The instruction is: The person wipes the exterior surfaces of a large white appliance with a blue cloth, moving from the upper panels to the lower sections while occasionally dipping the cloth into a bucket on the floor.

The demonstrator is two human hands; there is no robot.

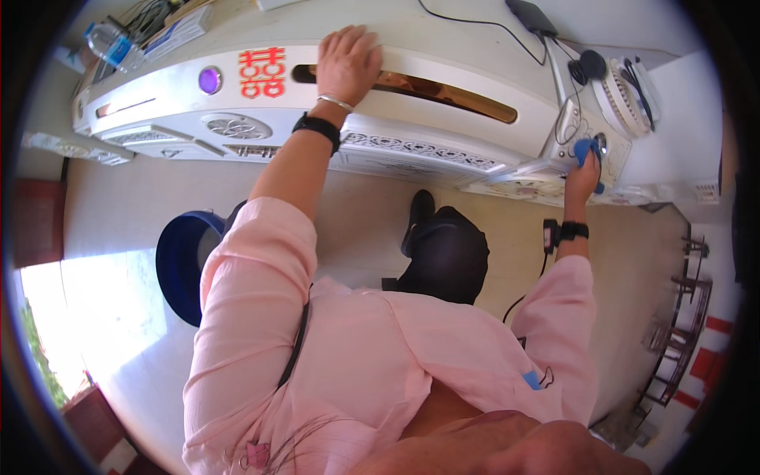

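A long white cabinet [409,62] with carved panels and a glossy amber inlay strip [451,98] stands before me. My left hand [347,65] lies palm down on its upper front edge, across the left part of the strip, with no object visible in it. At the cabinet's right end, my right hand [585,175] grips a blue cloth [586,151] against a carved white section with a round shiny fitting. Part of the cloth is hidden behind the fingers. Left of my left hand, a red paper-cut character [262,73] and a round purple fitting [209,80] are on the front.
A plastic bottle [113,47] stands at the cabinet's far left. Toward the right are a black box [531,16] with cables and a white round device [620,98]. A dark blue bucket [181,267] is on the floor to my left. Dark wooden furniture [680,320] stands farther right.
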